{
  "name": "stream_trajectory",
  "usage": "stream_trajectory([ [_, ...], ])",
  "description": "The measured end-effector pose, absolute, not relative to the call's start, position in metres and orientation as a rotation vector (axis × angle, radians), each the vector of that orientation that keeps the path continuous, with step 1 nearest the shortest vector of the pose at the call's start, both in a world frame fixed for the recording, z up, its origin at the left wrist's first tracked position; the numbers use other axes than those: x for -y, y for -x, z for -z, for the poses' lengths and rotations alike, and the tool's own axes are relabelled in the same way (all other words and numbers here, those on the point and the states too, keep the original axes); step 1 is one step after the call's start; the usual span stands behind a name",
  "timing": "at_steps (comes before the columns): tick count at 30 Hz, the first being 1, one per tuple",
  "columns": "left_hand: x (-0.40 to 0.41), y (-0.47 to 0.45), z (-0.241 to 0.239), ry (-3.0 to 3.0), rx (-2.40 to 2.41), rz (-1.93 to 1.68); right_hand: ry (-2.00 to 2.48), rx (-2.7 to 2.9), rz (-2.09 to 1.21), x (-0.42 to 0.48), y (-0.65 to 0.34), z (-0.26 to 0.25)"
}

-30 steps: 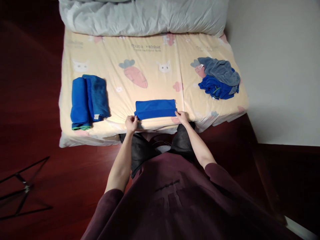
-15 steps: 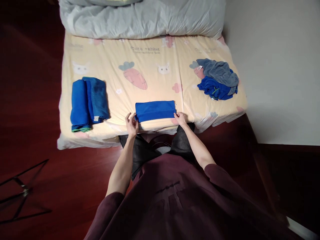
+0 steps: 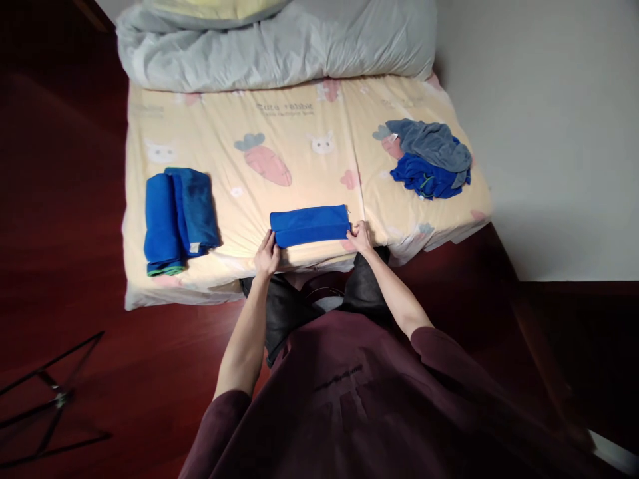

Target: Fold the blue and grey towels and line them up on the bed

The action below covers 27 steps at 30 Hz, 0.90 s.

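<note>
"Cute rabbit" bedsheet [image 3: 312, 178] beneath blue cloth [image 3: 310, 227]

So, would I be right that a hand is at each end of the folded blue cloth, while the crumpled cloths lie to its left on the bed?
Not quite: the head view shows the crumpled grey cloth and crumpled blue cloth on the bed to the right of the folded blue cloth; the left hand and right hand are at its ends.

We find the bed [image 3: 309, 186] brightest toward its near edge, a soft sheen on the floor [image 3: 227, 319] below, gloom past its left edge, and the printed lettering [image 3: 285, 108] blurred.
</note>
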State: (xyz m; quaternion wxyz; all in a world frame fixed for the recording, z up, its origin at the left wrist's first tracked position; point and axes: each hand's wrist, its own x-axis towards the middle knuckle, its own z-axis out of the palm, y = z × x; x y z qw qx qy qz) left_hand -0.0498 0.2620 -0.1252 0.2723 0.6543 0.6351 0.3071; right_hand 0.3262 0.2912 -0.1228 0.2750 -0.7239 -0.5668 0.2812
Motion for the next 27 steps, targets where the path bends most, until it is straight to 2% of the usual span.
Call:
stream_trajectory([
  [8,-0.266,0.050,0.120,-1.805,-1.755,-0.632,1.736,1.724,-0.664,-0.285,-0.324,0.118],
  [12,-0.269,0.052,0.122,-1.788,-1.771,-0.607,1.703,1.735,-0.722,-0.285,-0.325,0.116],
  [19,-0.278,0.061,0.127,-1.728,-1.748,-0.686,1.653,1.877,-0.765,-0.286,-0.335,0.117],
  [27,-0.283,0.063,0.130,-1.654,-1.765,-0.801,1.701,1.788,-0.838,-0.295,-0.335,0.120],
])
